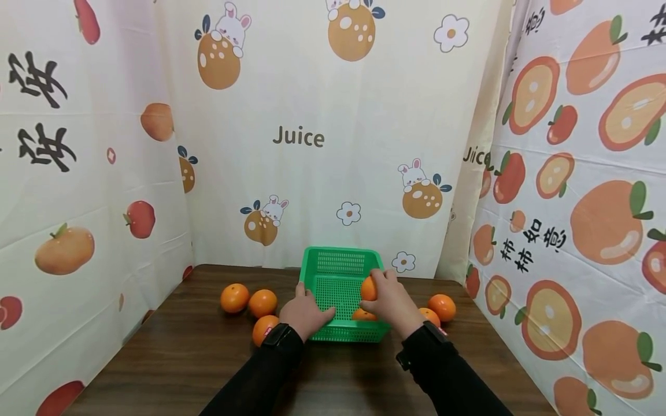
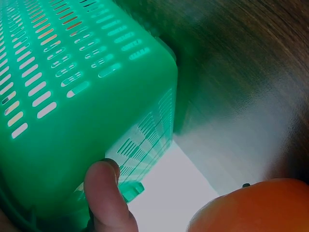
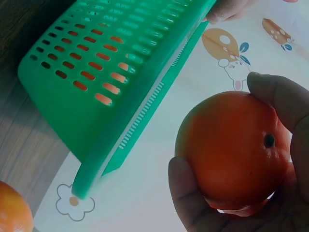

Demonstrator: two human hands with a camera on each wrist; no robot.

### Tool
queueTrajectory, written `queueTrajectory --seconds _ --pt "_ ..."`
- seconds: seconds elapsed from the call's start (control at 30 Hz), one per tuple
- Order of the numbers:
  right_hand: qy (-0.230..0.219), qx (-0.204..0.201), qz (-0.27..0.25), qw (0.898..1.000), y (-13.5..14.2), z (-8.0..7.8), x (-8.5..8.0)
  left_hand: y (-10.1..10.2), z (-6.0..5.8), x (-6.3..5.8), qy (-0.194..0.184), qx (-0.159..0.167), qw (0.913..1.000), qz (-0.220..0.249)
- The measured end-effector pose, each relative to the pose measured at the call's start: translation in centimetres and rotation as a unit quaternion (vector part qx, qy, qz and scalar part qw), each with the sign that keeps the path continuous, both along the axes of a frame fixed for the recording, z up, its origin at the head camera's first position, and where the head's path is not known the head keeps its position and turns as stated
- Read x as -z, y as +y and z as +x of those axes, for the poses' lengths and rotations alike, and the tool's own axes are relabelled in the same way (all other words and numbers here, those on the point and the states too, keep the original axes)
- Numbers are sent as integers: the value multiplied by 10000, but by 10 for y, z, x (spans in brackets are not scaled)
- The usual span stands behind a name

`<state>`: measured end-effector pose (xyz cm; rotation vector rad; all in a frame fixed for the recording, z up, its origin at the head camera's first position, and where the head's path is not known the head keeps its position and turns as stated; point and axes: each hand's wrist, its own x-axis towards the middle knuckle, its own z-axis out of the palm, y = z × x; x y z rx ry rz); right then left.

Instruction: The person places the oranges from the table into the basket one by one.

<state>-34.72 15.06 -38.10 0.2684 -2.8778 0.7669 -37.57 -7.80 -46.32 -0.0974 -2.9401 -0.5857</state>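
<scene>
A green plastic basket (image 1: 346,332) with slotted walls stands on the table. My left hand (image 1: 303,315) grips its left front rim; in the left wrist view one digit (image 2: 107,193) of that hand lies against the basket wall (image 2: 130,92). My right hand (image 1: 391,301) holds an orange (image 1: 369,289) over the basket's right side, with fingers and thumb around the fruit. In the right wrist view this held orange (image 3: 231,145) appears beside the basket's rim (image 3: 140,106). Another orange (image 1: 363,315) lies inside the basket, partly hidden by the front wall.
Left of the basket on the dark wooden table (image 1: 171,346) lie three oranges, the nearest orange (image 1: 264,328) close to my left wrist. On the right, one orange (image 1: 441,307) sits beside another orange (image 1: 429,316) partly hidden by my right wrist. Printed cloths surround the table.
</scene>
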Motion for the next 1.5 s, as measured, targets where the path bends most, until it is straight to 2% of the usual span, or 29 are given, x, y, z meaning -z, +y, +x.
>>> queueTrajectory --seconds 0.27,0.63,1.07,1.5 --pt "-46 -96 80 9999 -8 -1 1 0 0 1 -71 -1 10000 11" --pt "-24 -266 491 9984 -11 -8 5 -1 2 -4 -223 -1 9997 33" --pt "-161 -477 971 9940 -13 -10 3 -1 -3 1 -110 -7 9999 116" --pt "-328 -630 1245 9897 -13 -4 -13 -3 -1 -2 -147 -9 9997 175"
